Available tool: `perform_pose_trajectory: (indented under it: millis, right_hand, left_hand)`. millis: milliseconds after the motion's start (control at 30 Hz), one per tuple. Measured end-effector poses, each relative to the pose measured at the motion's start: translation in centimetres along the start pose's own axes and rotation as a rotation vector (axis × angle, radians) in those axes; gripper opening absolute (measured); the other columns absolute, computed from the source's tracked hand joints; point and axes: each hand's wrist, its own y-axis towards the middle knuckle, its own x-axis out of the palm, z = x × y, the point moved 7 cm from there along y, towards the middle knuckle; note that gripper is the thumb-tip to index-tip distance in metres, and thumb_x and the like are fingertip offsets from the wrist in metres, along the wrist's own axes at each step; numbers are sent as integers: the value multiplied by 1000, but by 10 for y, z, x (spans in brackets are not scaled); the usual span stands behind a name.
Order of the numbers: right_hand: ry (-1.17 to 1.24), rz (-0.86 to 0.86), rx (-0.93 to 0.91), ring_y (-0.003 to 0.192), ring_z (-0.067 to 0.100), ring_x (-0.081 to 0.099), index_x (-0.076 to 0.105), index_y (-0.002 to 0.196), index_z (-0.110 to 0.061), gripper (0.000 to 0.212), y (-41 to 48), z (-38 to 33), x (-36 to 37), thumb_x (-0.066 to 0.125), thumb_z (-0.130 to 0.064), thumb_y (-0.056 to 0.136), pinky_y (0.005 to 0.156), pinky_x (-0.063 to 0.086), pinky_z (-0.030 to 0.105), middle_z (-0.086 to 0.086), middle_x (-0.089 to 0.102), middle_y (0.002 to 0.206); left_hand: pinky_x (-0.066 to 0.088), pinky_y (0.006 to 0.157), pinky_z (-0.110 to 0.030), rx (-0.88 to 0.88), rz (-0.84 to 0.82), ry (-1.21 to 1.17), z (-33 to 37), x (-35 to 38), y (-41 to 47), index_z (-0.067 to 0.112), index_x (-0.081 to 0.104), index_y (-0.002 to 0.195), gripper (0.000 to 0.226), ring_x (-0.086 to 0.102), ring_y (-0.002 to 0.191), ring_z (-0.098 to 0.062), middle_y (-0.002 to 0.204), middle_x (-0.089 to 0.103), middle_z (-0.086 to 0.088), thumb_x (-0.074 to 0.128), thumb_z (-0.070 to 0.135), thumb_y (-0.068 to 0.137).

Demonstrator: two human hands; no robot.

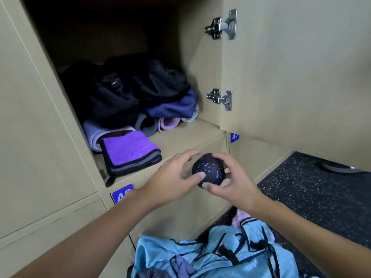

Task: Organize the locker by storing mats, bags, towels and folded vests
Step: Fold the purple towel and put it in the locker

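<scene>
A black ball with purple specks (pixel 208 168) is held in front of the open locker (pixel 180 135). My right hand (pixel 230 183) grips it from the right, fingers curled over its top and thumb under it. My left hand (pixel 172 177) touches its left side with the thumb, fingers spread and relaxed. Inside the locker lie rolled mats (pixel 158 123), black bags (pixel 120 93), a dark blue bag (pixel 176 108) and a folded purple towel (pixel 130 151) at the front left.
The locker door (pixel 291 67) stands open to the right, with two metal hinges. Light blue vests with black trim (pixel 220 251) lie in a heap below my arms. Speckled black rubber floor (pixel 321 193) runs along the right.
</scene>
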Motion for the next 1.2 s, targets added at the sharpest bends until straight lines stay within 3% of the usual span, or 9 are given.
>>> perform_pose_trajectory:
  millis: [67, 133, 333, 433, 567, 667, 867, 1000, 1200]
  right_hand:
    - [40, 31, -63, 107, 2, 55, 50, 125, -31, 69, 11, -30, -18, 84, -30, 65, 91, 50, 23, -12, 58, 121]
    - [82, 50, -127, 110, 3, 54, 50, 128, -27, 70, 24, -54, -31, 85, -21, 67, 92, 50, 22, -12, 56, 123]
    - [137, 29, -228, 123, -2, 51, 36, 128, -53, 80, 69, -89, -39, 84, -29, 68, 98, 44, 17, -36, 48, 128]
    - [109, -14, -153, 127, -3, 46, 25, 139, -49, 92, 97, -74, -28, 80, -46, 65, 105, 41, 23, -28, 41, 140]
    - [28, -112, 28, 135, -3, 31, 22, 147, -39, 84, 130, -31, -11, 76, -37, 82, 105, 27, 18, -18, 37, 143]
    - [-111, -196, 134, 132, -2, 28, 19, 153, -27, 85, 153, -2, 4, 69, -44, 86, 103, 23, 16, -14, 32, 147]
    - [-674, -197, 84, 148, 13, 16, 28, 151, -25, 82, 183, 30, 33, 44, -72, 85, 117, 11, 31, -5, 25, 160]
    - [-679, -172, 48, 148, 8, 16, 26, 151, -24, 88, 194, 36, 32, 44, -76, 82, 117, 12, 29, -9, 27, 159]
    - [-656, -145, 17, 146, 7, 18, 26, 150, -26, 88, 196, 38, 28, 46, -76, 81, 118, 11, 28, -10, 30, 156]
  left_hand:
    - [48, 82, -14, 41, 5, -121, 28, -16, 12, 37, 52, 136, 55, 61, 82, 7, 128, 58, 15, 71, 35, 85]
    - [52, 88, -20, 47, 6, -243, 46, -35, 25, 36, 54, 135, 55, 67, 95, -2, 127, 58, 21, 74, 31, 84]
    - [54, 96, -34, 65, 188, -194, 68, -95, 58, 45, 61, 118, 56, 66, 98, -6, 113, 65, 9, 76, 40, 64]
    - [53, 96, -35, 94, 295, -133, 73, -118, 71, 46, 61, 115, 56, 63, 103, -12, 112, 62, 4, 70, 48, 60]
    - [55, 74, -20, 165, 436, -148, 85, -151, 97, 35, 62, 120, 51, 62, 96, -8, 110, 59, 2, 77, 30, 71]
    - [47, 93, -21, 193, 531, 42, 89, -176, 129, 33, 60, 124, 54, 60, 97, -7, 103, 51, 16, 80, 29, 74]
    - [41, 99, -22, 124, 491, 190, 68, -184, 204, 34, 57, 129, 56, 56, 103, -14, 113, 47, 0, 79, 31, 77]
    - [33, 110, -44, 53, 470, 322, 50, -180, 249, 40, 52, 130, 59, 53, 111, -19, 119, 46, 3, 75, 44, 76]
    - [28, 106, -52, -137, 311, 653, 18, -169, 298, 34, 41, 139, 59, 54, 124, -27, 129, 62, -1, 65, 50, 88]
